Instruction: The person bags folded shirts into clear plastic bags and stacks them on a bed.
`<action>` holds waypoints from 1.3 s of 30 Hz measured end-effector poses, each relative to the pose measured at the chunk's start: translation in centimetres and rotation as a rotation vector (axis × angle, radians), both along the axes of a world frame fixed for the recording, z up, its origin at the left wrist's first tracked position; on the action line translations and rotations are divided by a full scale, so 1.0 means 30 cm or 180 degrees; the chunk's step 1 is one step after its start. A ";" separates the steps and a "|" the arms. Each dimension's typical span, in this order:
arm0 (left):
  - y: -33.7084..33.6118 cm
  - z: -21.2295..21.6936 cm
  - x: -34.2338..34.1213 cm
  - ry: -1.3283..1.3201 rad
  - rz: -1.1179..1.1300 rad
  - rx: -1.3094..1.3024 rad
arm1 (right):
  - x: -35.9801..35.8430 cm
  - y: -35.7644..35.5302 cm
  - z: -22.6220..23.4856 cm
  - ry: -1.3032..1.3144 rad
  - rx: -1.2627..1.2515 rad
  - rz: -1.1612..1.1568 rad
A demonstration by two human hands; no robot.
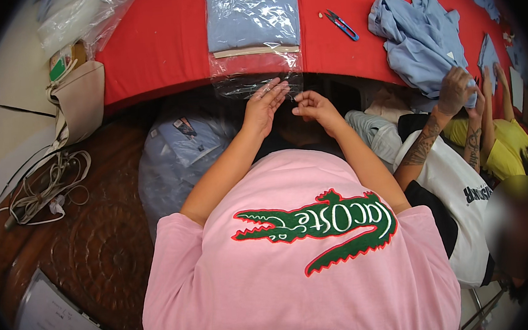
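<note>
A folded light blue garment [252, 20] lies inside a clear plastic bag [257, 63] on the red-covered table. The bag's loose end hangs over the table's near edge. Against this hanging end rests my left hand [264, 108], its fingers stretched out and held side by side. Just to the right, my right hand [317, 110] is closed in a pinch at the bag's lower right corner. Some of the thin film between the hands is hard to make out.
Blue-handled thread snips [343, 25] lie right of the bag. On the right, a co-worker's hands hold a blue garment [418, 35]; another person sits beyond. Below the table stands a plastic sack of blue garments [185, 146]. Coiled cables [55, 184] lie at left.
</note>
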State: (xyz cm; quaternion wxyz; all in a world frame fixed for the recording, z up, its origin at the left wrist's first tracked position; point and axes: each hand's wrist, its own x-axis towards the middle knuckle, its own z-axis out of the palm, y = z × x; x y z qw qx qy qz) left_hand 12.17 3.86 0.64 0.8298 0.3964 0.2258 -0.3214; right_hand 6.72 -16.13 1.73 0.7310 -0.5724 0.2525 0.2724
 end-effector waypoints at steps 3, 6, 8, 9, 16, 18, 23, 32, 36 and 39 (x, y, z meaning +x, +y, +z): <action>-0.008 -0.004 -0.004 -0.0023 -0.0005 -0.0063 | 0.054 0.019 0.049 -0.0047 0.0118 -0.0082; -0.011 -0.001 -0.001 -0.0008 -0.0027 -0.0006 | 0.036 -0.002 -0.047 -0.0149 0.0001 0.0332; -0.002 -0.002 0.007 -0.0005 -0.0004 -0.0013 | 0.002 -0.034 -0.073 -0.0079 -0.0260 0.0832; 0.001 -0.004 0.009 0.0001 0.0004 -0.0026 | -0.025 -0.055 -0.097 -0.0096 -0.0432 0.1175; 0.036 0.033 0.002 -0.0148 -0.0056 -0.0166 | -0.144 -0.171 -0.107 -0.0922 -0.3847 0.2812; 0.071 0.052 -0.007 -0.0205 0.0040 -0.0216 | -0.074 -0.174 -0.018 -0.0906 -0.4031 0.2112; 0.222 0.045 0.013 0.0012 0.0836 -0.0410 | 0.084 -0.168 0.106 -0.3005 -0.4753 0.0838; 0.335 0.159 0.057 -0.0211 0.0307 0.0742 | 0.400 -0.043 0.132 -0.4048 -0.3797 0.3059; 0.406 0.206 0.126 -0.1173 0.0018 0.2164 | 0.444 -0.074 0.055 -0.4355 -0.3575 0.3283; 0.431 0.286 0.299 -0.2502 -0.0171 0.3363 | 0.434 -0.095 0.088 -0.4320 -0.3374 0.3493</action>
